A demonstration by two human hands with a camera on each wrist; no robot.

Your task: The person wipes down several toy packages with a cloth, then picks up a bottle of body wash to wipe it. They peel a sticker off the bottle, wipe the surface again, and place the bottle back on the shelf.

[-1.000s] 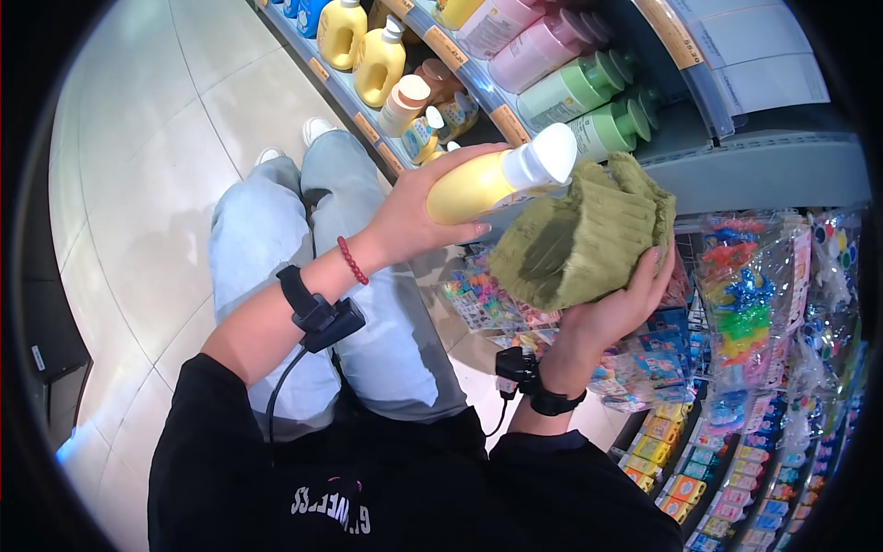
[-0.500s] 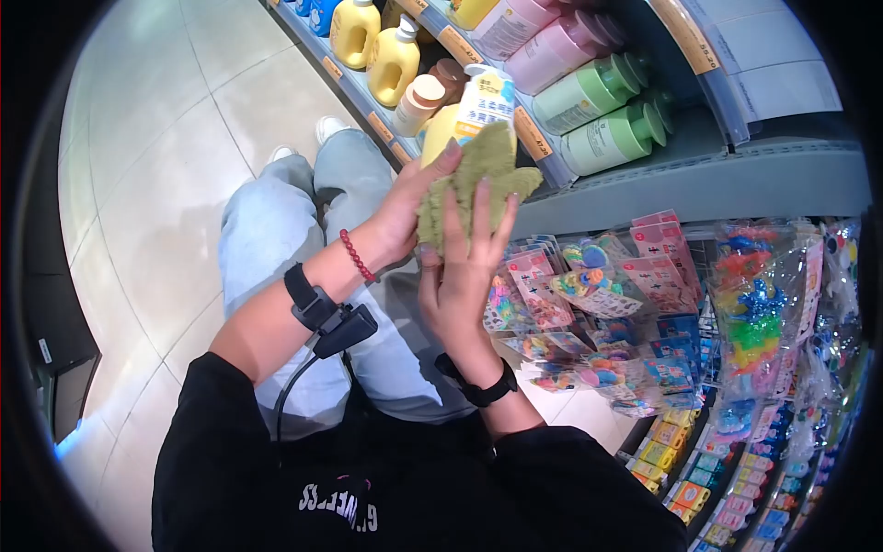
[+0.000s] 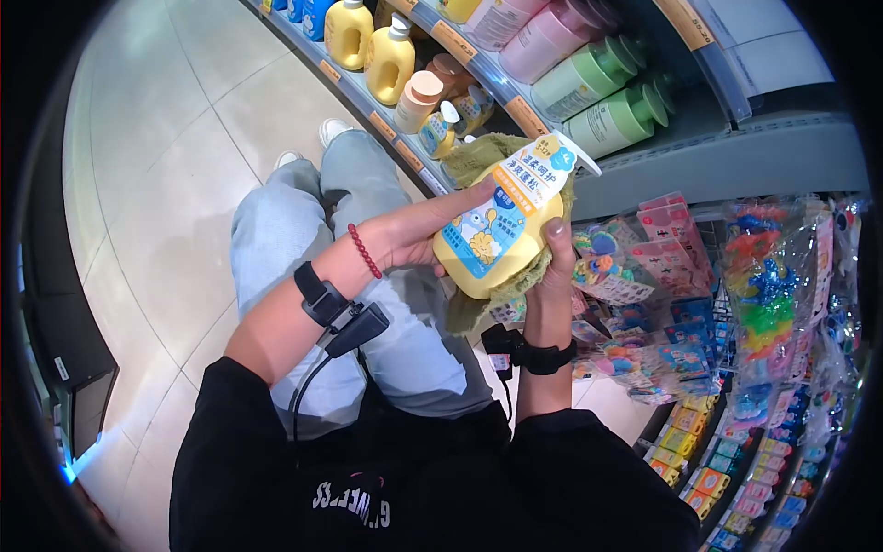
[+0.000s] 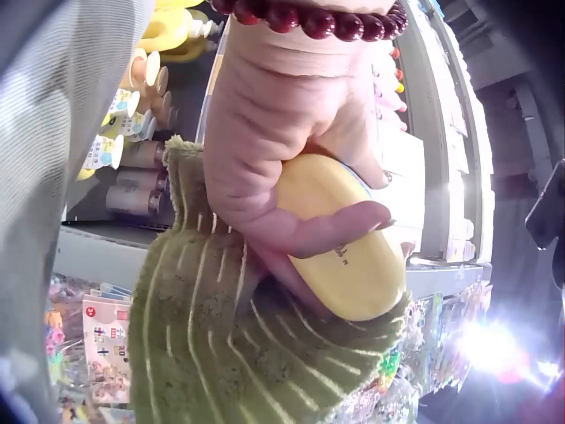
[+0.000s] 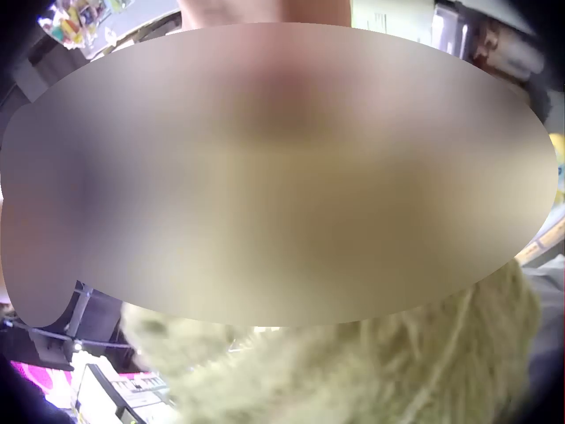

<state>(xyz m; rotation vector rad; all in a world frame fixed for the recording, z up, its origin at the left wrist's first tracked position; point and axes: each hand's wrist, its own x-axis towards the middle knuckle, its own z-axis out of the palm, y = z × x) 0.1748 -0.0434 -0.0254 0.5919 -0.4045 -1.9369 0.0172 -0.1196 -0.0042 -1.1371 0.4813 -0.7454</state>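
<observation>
A yellow pump bottle (image 3: 487, 225) with a blue and white label lies tilted between both hands, label facing up, its white spout (image 3: 584, 155) pointing to the upper right. My left hand (image 3: 414, 221) grips its left side, thumb over the label. In the left wrist view the fingers curl round the bottle's yellow base (image 4: 353, 265). A green ribbed plush cloth (image 3: 478, 155) spreads behind the bottle and hangs below the left hand. My right hand (image 3: 557, 262) holds the bottle's right edge with its thumb, the cloth bunched against it. Most of the right wrist view is blurred.
Shelves ahead hold yellow jugs (image 3: 389, 63), pink bottles (image 3: 552, 41) and green pump bottles (image 3: 607, 124). Bagged toys (image 3: 768, 285) hang at the right above rows of small boxed goods (image 3: 694, 442). Pale floor tiles (image 3: 166, 184) stretch to the left.
The cloth, first held apart in the right hand, moved left over the bottle's front and is now behind it. The bottle has turned label up, and the right thumb now rests on its edge.
</observation>
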